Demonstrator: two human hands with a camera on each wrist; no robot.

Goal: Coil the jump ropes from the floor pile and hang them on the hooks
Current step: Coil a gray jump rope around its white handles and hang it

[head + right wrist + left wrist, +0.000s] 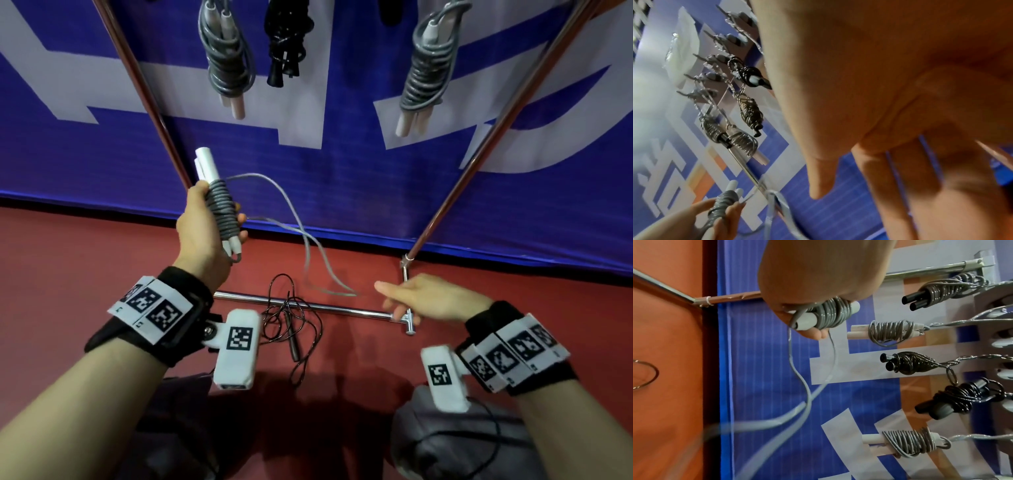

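My left hand (pixel 202 229) grips a grey jump rope bundle (pixel 222 209) upright, its cord wound round two white handles. In the left wrist view the bundle (pixel 830 313) sits in the same fist. A loose grey loop (pixel 301 240) trails from it down toward the floor. Low to the right, my right hand (pixel 421 298) has straight fingers and holds nothing; the right wrist view shows its bare palm (pixel 879 97). A black jump rope (pixel 291 325) lies tangled on the red floor. Grey coiled ropes (pixel 226 61) (pixel 424 72) and a black one (pixel 287 41) hang above.
A rack stands against a blue and white banner (pixel 342 178), with two slanted copper poles (pixel 147 96) (pixel 496 137) and a chrome floor bar (pixel 325 306). The left wrist view shows several more hung bundles (pixel 890 331). My grey-clad knees (pixel 445 445) are at the bottom.
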